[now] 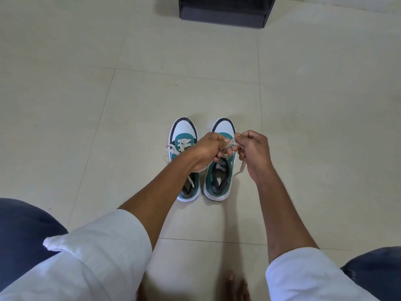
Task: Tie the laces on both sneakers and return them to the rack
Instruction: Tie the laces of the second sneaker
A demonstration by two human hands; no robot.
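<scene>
Left fingers: the left hand (208,148) is curled into a loose fist above the right-side sneaker, thumb and fingertips pinching a strand of off-white lace (227,146) that runs across to the other hand.
Right fingers: the right hand (252,148) is curled too, its thumb and forefinger pressed together on the same lace, just beside the left thumb; the two hands almost touch.
Loose end: one lace tail (241,168) hangs from under the right hand and droops toward the floor beside the shoe.
Sneaker being worked on: the right-side sneaker (221,181) stands upright on the floor, toe pointing away from the person, teal with a white toe and dark trim; its tongue and lacing are mostly hidden by the hands, so I cannot tell how far the knot has got.
Other sneaker: the left-side sneaker (184,135) stands just beside it, parallel, same way round; its laces (173,148) lie slack over the tongue and spill off the outer side, with no bow showing.
Arms: both forearms are bare, with white sleeves (108,246) rolled up near the elbows; the left forearm crosses over the heel half of the left-side sneaker.
Floor: pale square tiles (86,105).
Rack: a dark, boxy rack (223,16) sits at the far edge of view, well apart from the shoes.
Person: crouched, dark blue trousers (21,231) at both lower corners.
</scene>
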